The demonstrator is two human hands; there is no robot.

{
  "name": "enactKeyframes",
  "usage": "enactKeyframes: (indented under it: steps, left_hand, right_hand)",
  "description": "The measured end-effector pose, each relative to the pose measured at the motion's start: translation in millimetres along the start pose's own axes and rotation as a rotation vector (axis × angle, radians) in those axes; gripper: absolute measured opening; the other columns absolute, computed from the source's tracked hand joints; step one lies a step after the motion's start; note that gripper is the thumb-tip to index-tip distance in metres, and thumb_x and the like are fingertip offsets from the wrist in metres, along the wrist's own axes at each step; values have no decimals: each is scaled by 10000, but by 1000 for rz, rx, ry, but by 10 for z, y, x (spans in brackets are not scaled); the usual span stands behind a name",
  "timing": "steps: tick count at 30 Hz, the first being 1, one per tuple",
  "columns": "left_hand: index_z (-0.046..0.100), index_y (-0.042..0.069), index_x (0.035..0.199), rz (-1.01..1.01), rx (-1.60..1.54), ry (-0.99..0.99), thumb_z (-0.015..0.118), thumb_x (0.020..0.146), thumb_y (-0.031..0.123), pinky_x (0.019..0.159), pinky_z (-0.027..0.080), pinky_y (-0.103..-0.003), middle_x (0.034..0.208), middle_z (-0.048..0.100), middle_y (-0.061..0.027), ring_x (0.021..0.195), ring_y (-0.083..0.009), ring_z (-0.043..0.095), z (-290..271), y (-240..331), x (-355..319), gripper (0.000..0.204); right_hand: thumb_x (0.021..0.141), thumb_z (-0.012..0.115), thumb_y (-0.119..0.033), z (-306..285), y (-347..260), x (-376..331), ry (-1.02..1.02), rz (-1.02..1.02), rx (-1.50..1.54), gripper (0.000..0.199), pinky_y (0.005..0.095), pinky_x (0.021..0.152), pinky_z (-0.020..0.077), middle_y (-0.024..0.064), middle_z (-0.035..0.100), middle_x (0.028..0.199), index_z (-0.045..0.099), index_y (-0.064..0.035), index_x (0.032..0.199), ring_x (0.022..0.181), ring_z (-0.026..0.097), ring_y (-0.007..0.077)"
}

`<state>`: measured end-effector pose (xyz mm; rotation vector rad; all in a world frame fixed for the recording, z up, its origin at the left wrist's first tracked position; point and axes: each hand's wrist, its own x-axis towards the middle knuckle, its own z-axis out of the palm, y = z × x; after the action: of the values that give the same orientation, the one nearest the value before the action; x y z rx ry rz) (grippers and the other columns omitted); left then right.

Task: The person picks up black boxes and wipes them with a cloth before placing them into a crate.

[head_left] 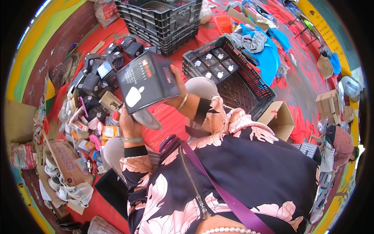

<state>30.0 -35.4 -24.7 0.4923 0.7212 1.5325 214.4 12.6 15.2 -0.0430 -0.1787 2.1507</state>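
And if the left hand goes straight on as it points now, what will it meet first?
Probably the raised black box: the left hand seems to be right at its lower corner. Beyond that may come the pile of boxes, but depth is unclear.

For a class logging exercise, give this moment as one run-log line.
left hand: holds black box | right hand: same box | crate: partly filled with small boxes | box heap: at left

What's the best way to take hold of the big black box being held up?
Probably grip the black box by opposite side walls, one palm coming from the left, one from the right: it is broad, flat-faced and shows no handle.
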Motion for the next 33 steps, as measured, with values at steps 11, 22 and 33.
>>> enactKeyframes:
  steps: [11,22,33]
  left_hand:
    - [454,32,1284,-107,-328,-335,512,899,415,993,398,-468,1269,521,-135,1156,-290,506,-408,-127,20,546]
    - [459,29,1275,-358,-264,-248,473,935,354,956,440,-472,1264,520,-145,1141,-288,523,-338,-476,-5,470]
    - [461,29,1272,-328,-238,-189,456,947,334,945,451,-469,1262,521,-144,1130,-287,531,-343,-396,95,446]
  right_hand:
    - [798,654,-139,24,-248,82,-163,-378,-1023,683,316,1003,383,131,373,1392,315,-53,1385,1240,425,201]
    - [719,683,-458,746,-60,-267,-352,-588,-2353,597,443,925,386,161,524,1184,579,-96,1182,1160,467,326]
    - [425,804,-552,836,-125,-153,-484,-33,-2790,1115,612,920,320,264,339,1360,380,-201,1395,1268,322,435]
